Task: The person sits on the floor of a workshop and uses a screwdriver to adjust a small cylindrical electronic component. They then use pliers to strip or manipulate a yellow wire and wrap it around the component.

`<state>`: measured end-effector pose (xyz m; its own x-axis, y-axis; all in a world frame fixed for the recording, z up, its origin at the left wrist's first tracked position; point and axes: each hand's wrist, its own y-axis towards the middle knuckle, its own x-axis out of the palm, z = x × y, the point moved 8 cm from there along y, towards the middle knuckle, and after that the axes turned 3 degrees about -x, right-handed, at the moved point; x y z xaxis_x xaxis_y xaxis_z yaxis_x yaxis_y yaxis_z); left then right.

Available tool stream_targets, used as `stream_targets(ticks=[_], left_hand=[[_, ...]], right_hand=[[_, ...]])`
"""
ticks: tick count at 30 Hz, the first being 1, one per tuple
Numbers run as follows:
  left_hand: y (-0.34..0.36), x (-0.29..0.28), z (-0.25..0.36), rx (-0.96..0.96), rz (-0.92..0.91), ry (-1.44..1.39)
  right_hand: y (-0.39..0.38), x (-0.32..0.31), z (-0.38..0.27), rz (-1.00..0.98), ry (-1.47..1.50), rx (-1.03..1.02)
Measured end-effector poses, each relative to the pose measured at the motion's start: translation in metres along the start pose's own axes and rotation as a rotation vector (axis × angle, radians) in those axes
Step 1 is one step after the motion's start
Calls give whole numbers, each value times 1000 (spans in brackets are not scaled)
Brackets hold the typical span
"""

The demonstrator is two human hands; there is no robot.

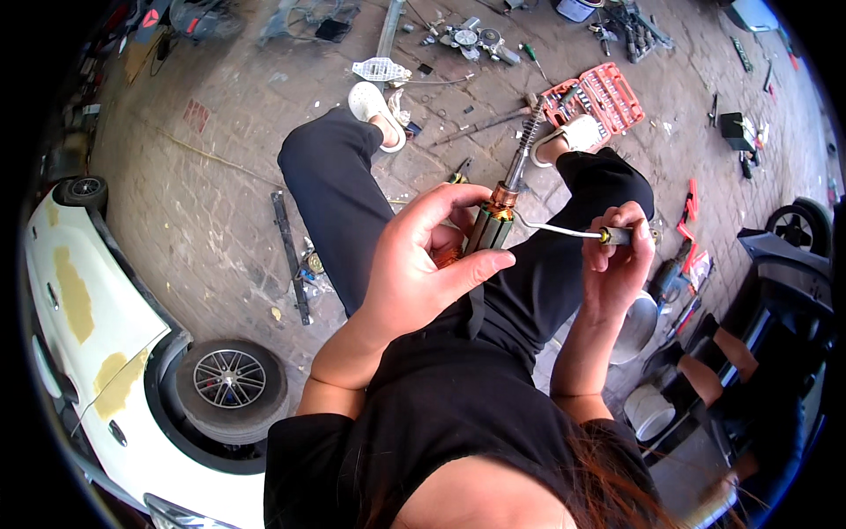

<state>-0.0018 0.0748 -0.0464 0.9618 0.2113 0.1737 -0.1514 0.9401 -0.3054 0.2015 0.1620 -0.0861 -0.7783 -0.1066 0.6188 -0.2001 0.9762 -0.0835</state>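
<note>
In the left hand (423,256): a motor rotor (490,227), held above the lap near mid-scene, gripped with bent fingers around its left side and thumb stretched along its near end. Shaft (514,167) pointing far and slightly right, with a coil spring (530,130) around its far part. Visible between shaft and dark ribbed body: a copper ring (505,196) and orange wire winding (499,212).

In the right hand (621,260), to the right of the rotor: a thin-rod tool (605,235), handle pinched between thumb and fingertips. Rod directed left, tip close to the winding; touching or just short of it, cannot tell.

Below both hands: black trousers (339,167), knees well apart. Farther off: a left white shoe (363,101) and a right white shoe (582,132). Just beside the latter: a red tool case (614,99), unfolded on the paved floor (220,238). Between the legs, far of the rotor: pliers (460,170).

At near left: a white car (123,317) with tan patches (73,295), and a wheel (231,377) at its arch. At near right: a white bucket (649,414) near another person's legs (701,383).
</note>
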Motion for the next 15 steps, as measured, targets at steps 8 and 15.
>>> stream_targets(ticks=[8,15], left_hand=[[-8,2,7,96,18,69],[-12,3,14,167,19,158]], right_hand=[[-5,12,7,-125,77,33],[-6,10,7,-139,165,43]])
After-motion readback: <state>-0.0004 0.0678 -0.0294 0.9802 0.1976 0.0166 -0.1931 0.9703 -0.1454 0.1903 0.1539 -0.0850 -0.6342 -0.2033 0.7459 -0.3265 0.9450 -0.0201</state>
